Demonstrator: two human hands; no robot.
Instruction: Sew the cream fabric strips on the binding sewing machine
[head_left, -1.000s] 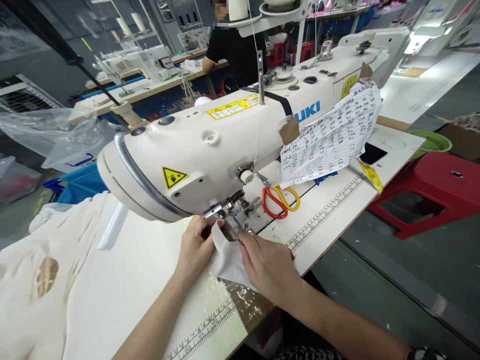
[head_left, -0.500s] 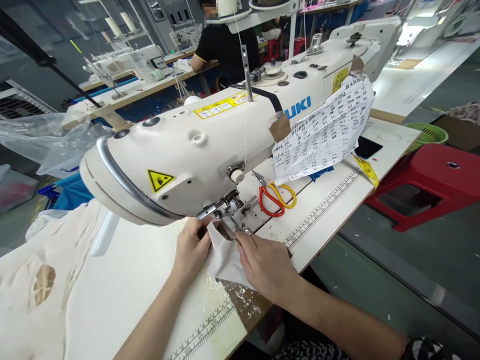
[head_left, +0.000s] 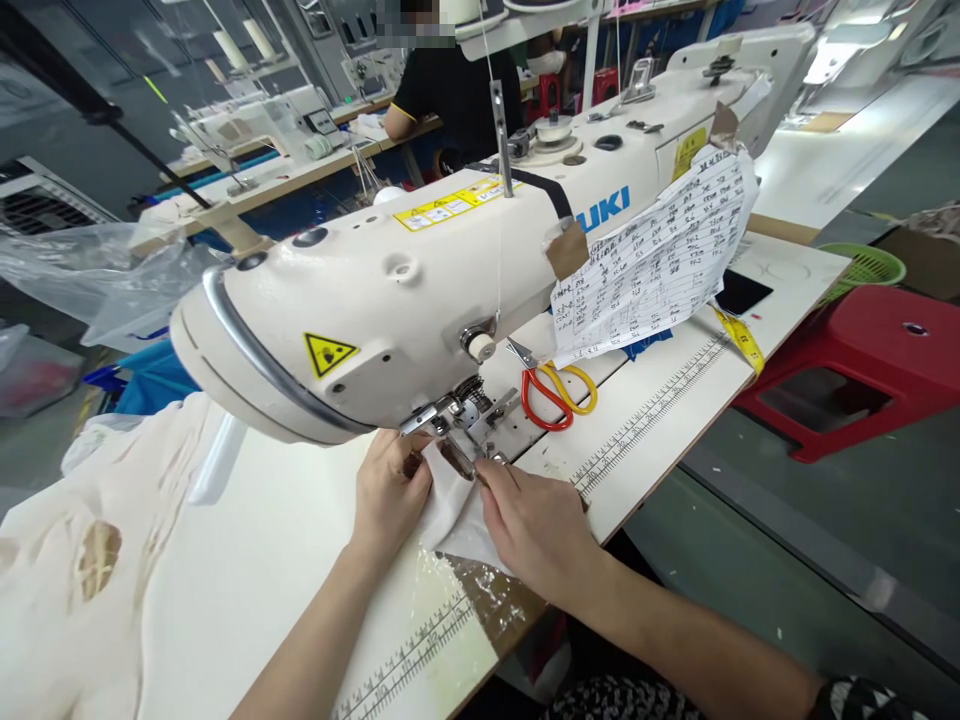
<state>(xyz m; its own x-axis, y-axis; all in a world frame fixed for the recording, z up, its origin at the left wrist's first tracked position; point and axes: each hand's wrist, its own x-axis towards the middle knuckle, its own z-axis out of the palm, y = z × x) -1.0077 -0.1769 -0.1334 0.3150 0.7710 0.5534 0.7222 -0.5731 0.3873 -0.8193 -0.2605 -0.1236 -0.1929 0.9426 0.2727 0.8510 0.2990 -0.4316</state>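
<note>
Both hands' fingers (left [head_left: 391,492], right [head_left: 536,528]) pinch the cloth [head_left: 459,520] at the machine's [head_left: 375,300] needle area. Work judged underway; cloth not yet released. Completed stitching cannot be confirmed.

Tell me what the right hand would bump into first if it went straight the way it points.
Probably the metal fitting under the sewing machine's head: the right hand's fingertips aim there, very close. One view leaves the exact gap unclear.
</note>
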